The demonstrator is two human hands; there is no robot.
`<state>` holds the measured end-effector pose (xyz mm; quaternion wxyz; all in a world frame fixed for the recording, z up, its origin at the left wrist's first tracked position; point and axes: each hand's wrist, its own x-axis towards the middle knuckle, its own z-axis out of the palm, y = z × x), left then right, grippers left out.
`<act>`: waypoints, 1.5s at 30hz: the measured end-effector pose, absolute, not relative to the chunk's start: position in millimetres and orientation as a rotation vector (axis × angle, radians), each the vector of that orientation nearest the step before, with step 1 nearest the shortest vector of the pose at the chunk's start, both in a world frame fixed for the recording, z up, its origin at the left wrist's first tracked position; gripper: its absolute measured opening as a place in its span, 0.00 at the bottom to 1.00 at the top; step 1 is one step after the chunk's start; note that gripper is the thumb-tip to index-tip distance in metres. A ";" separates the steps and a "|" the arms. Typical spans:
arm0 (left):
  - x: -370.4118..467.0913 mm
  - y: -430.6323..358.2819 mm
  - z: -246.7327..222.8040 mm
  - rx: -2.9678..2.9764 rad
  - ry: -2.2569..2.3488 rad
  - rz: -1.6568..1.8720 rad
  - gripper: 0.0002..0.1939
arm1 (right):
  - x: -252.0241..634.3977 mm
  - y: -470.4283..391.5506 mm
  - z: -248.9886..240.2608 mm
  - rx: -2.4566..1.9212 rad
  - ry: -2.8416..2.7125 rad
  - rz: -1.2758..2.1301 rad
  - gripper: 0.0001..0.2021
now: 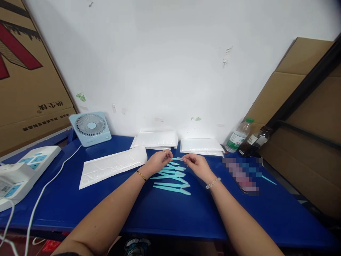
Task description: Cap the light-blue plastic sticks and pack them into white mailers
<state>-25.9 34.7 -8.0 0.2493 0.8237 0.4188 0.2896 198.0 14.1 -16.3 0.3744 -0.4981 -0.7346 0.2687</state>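
The left hand (163, 160) pinches a slim turquoise stick (175, 159) between thumb and fingers, and the right hand (192, 163) pinches a pale tip (180, 159) at its right end; the two seem joined, though the piece is too small to be sure. It is held just above a column of turquoise tools (170, 186) on the blue table (202, 220). White padded envelopes (114, 167), showing no readable print, lie beyond and to the left. Near the right edge stand a green-capped bottle (238, 138) with a green-and-white label and a dark bottle (252, 144) with a pale label, their lettering too small to read. Past the light-blue fan (92, 127), a cardboard box (32, 89) bears upside-down Chinese characters and an ® mark.
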 end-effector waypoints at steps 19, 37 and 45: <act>-38.4 50.6 -24.6 2.420 1.455 0.473 0.07 | 262.5 32.0 -16.3 -2.124 -2.076 0.418 0.05; -31.1 44.5 -20.0 2.125 1.292 0.698 0.12 | 198.5 20.5 -16.2 -1.065 -1.385 1.176 0.16; -31.4 42.8 -20.3 2.060 1.215 0.703 0.12 | 198.7 16.8 -15.3 -1.128 -1.444 1.221 0.16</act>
